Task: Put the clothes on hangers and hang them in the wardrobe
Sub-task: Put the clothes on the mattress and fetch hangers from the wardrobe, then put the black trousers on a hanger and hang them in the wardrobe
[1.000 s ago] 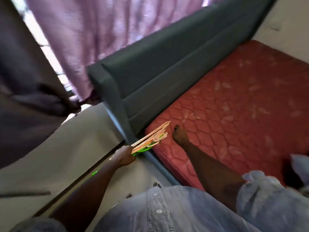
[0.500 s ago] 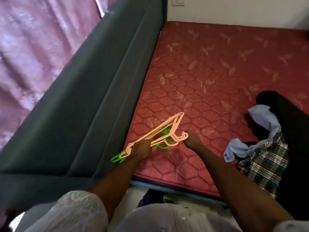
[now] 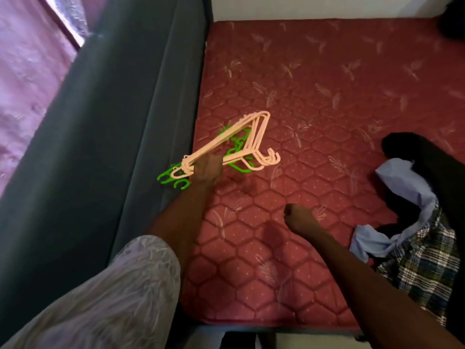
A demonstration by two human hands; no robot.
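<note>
My left hand (image 3: 207, 170) grips a bunch of several plastic hangers, peach ones (image 3: 254, 137) on top and green ones (image 3: 173, 178) beneath, low over the left side of the red mattress (image 3: 327, 96). My right hand (image 3: 299, 217) hovers over the mattress in a fist, holding nothing, apart from the hangers. A pile of clothes lies at the right: a light blue shirt (image 3: 402, 182), a plaid shirt (image 3: 422, 258) and a black garment (image 3: 435, 159).
A dark grey padded headboard (image 3: 113, 134) runs along the mattress's left edge. A pink curtain (image 3: 27, 71) hangs behind it at the far left. A white wall (image 3: 327, 6) bounds the bed's far end. Another dark item (image 3: 453, 18) sits at the top right corner.
My view has swung over the bed. My left hand carried the hangers further over the mattress. My right hand let go of the hangers' hooks and pulled back toward me.
</note>
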